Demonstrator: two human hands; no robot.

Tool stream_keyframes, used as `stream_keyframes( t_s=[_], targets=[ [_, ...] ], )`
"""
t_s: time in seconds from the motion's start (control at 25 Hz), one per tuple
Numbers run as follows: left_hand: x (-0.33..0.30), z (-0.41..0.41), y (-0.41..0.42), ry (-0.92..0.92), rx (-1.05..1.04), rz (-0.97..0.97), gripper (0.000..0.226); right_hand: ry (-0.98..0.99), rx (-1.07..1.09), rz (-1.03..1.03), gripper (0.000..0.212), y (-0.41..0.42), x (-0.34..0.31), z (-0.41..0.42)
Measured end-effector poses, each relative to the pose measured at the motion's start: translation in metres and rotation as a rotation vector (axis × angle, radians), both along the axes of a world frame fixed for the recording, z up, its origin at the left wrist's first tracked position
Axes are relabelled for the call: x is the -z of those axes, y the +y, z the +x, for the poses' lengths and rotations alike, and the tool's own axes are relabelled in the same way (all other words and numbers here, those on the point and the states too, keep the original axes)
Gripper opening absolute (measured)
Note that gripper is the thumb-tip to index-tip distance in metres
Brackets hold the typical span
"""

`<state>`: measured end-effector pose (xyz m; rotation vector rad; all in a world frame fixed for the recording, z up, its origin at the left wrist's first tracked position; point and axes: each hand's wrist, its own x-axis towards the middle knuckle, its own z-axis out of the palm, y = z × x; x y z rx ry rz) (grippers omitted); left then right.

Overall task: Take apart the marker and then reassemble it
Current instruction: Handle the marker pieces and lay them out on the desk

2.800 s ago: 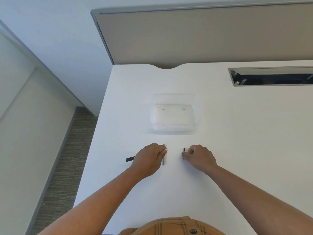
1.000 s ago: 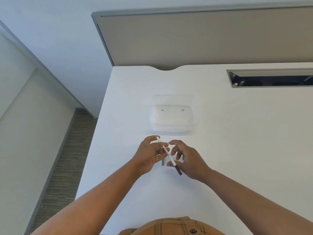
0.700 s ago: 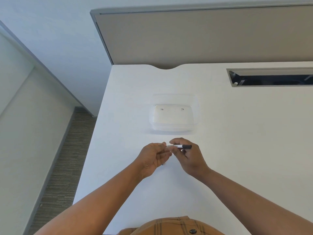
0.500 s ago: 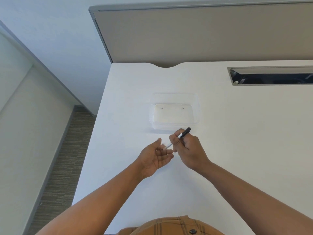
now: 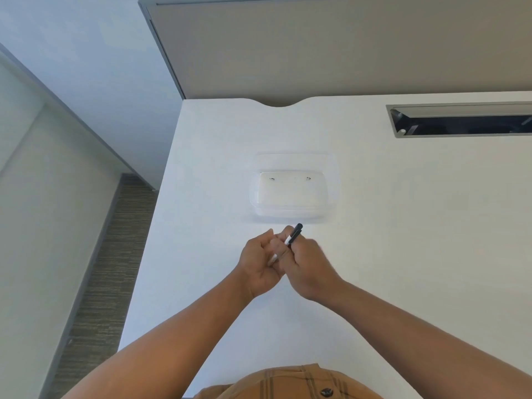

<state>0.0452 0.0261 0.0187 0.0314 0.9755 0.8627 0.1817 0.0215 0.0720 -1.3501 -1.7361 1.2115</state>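
Now | R hand (image 5: 309,267) grips marker (image 5: 293,236) | L hand (image 5: 260,264) cupped round lower end, mostly hidden

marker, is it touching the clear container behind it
Apart. The head view shows the marker held above the table in the right hand, with a strip of bare white table before the clear container.

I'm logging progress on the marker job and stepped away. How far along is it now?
No loose parts show on the desk, so the pieces seem gathered. In hand: the right hand grips the marker by its black end, its white end in the left hand. Whether reassembly is finished can't be told.
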Motion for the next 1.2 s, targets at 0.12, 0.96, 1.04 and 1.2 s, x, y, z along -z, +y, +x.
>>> stream_keyframes(
  t_s=[0.12, 0.96, 1.04, 1.2],
  targets=[
    [0.004, -0.001, -0.006, -0.003, -0.022, -0.03, 0.046, 0.105, 0.056, -0.029, 0.038, 0.005, -0.009, 0.001],
    [0.009, -0.014, -0.006, 0.437, 0.058, 0.146, 0.03, 0.066, 0.206, -0.165, 0.036, -0.001, 0.046, 0.012],
    [0.009, -0.015, -0.01, 0.882, 0.175, 0.3, 0.022, -0.001, 0.201, -0.176, 0.037, 0.003, 0.052, 0.015],
    [0.017, -0.022, -0.02, 1.295, 0.341, 0.543, 0.04, -0.134, 0.072, -0.117, 0.029, 0.005, 0.059, 0.019]
  ],
)
